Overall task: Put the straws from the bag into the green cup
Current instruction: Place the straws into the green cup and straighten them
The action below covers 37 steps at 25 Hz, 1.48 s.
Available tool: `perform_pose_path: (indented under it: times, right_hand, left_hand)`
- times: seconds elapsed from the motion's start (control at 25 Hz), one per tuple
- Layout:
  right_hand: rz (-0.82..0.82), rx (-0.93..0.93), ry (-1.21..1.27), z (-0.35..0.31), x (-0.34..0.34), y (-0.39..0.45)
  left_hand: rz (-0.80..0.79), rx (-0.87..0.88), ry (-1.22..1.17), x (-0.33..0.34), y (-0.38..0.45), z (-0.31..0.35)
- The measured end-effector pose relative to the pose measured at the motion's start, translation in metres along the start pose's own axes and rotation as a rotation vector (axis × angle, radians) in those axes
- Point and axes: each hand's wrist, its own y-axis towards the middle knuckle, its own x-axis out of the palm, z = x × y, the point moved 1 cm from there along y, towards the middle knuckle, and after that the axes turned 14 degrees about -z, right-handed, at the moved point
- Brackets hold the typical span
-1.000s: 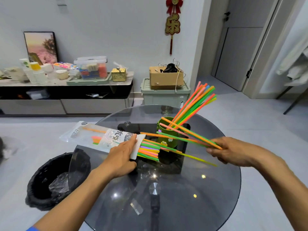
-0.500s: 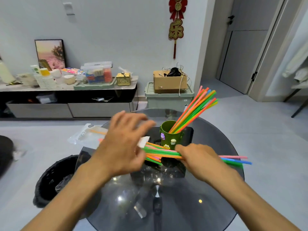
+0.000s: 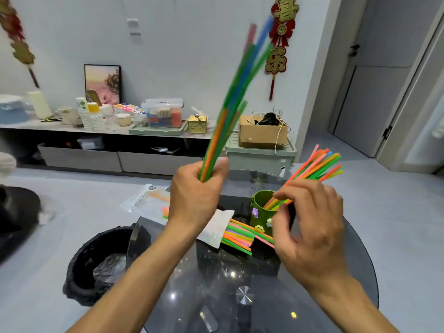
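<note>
Cup point(image 3: 260, 213) stands on the desk point(image 3: 355, 272), toward its far side, straws point(image 3: 314, 165) in it fanning up and right. Bag point(image 3: 153, 203) lies left of the cup, its far end overhanging the desk edge; loose straws point(image 3: 237, 235) spill from its mouth toward the cup's foot. Left hand point(image 3: 194, 198) above the bag, raised bundle point(image 3: 230, 109) in it. Right hand point(image 3: 310, 227) just right of the cup. Bin point(image 3: 96, 263) on the floor, left of the desk. Shelf point(image 3: 72, 129) along the back wall.

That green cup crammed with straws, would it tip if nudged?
Possibly. The straws in the cup all lean far to one side of the green cup, shifting weight off-centre. It looks light, and the glass table is probably slippery, so it might slide instead.
</note>
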Motion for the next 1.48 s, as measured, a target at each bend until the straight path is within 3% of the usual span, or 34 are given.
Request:
perform_pose_path:
  times: [0.04, 0.12, 0.2, 0.32, 0.48, 0.6, 0.68, 0.76, 0.88, 1.08, 1.28, 1.4, 1.48]
  right_hand:
    - [-0.018, 0.060, 0.070, 0.001, 0.002, 0.000]
    - [-0.105, 0.153, 0.189, 0.004, 0.016, -0.003]
    - [-0.166, 0.226, 0.315, 0.003, 0.030, -0.008]
    - [-0.189, 0.300, 0.421, 0.003, 0.037, -0.011]
    - [-0.202, 0.418, 0.570, 0.008, 0.036, -0.006]
    - [-0.191, 0.492, 0.803, 0.006, 0.034, -0.005]
    - [-0.219, 0.471, 1.048, 0.007, 0.028, -0.001]
    - [-0.317, 0.409, 1.177, 0.006, 0.026, 0.006]
    - [-0.436, 0.490, 1.163, -0.001, 0.030, 0.006]
    - [-0.285, 0.552, 1.285, 0.000, 0.033, 0.009]
    - [-0.478, 0.755, 1.137, 0.001, 0.059, -0.017]
    - [-0.638, 0.596, 0.836, 0.013, 0.058, -0.017]
    - [-0.581, 0.535, 0.828, 0.019, 0.051, -0.008]
  left_hand:
    - [0.019, 0.039, -0.205, -0.002, 0.006, 0.006]
    - [-0.023, 0.031, -0.372, 0.007, 0.007, 0.001]
    - [-0.096, -0.061, -0.346, 0.024, -0.003, -0.020]
    - [-0.074, -0.150, -0.314, 0.038, -0.009, -0.038]
    - [-0.088, -0.007, -0.413, 0.034, -0.003, -0.017]
    - [-0.097, -0.027, -0.419, 0.041, -0.010, -0.019]
    - [-0.098, -0.001, -0.348, 0.044, -0.012, -0.024]
    - [-0.211, 0.023, -0.323, 0.050, -0.015, -0.028]
    - [-0.422, -0.034, -0.214, 0.070, -0.034, -0.042]
    - [-0.364, -0.074, -0.211, 0.081, -0.036, -0.048]
    - [-0.457, -0.219, -0.224, 0.083, -0.051, -0.068]
    - [-0.498, -0.295, -0.239, 0.084, -0.051, -0.071]
    - [-0.464, -0.284, -0.221, 0.086, -0.047, -0.070]
